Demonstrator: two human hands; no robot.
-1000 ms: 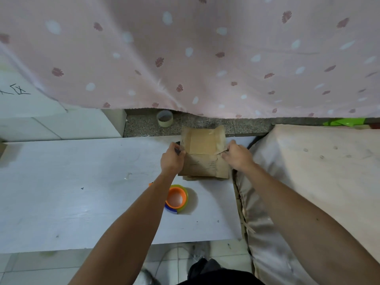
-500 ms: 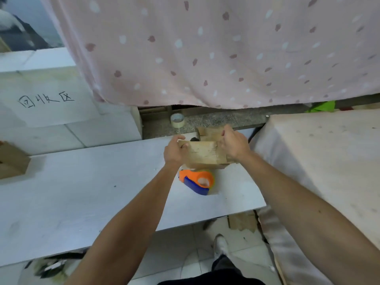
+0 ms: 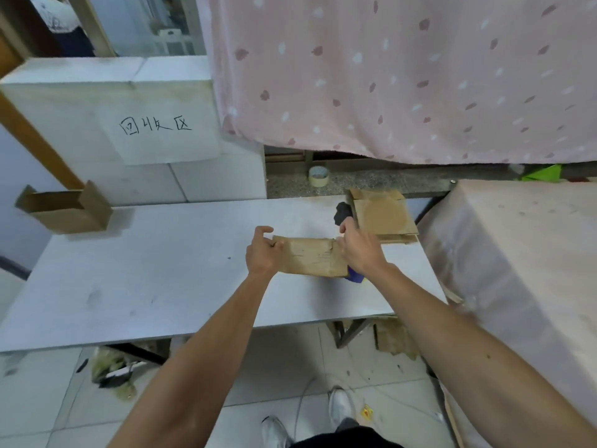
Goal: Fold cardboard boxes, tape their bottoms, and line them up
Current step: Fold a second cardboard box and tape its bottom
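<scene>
Both hands hold a brown cardboard box above the white table. My left hand grips its left end, and my right hand grips its right end. A stack of flat cardboard blanks lies at the table's back right, with a dark object at its left edge. A folded open box stands at the table's far left. Only a blue bit of the tape dispenser shows under my right wrist.
A roll of pale tape sits on the stone ledge behind the table. White blocks with handwritten characters rise at the back left. A cloth-covered surface borders the table's right side. Pink curtain hangs behind. Cardboard scraps lie on the floor.
Both hands lifted one box off the flat stack and carried it leftward and nearer me. The view swung left, revealing the folded box at far left.
</scene>
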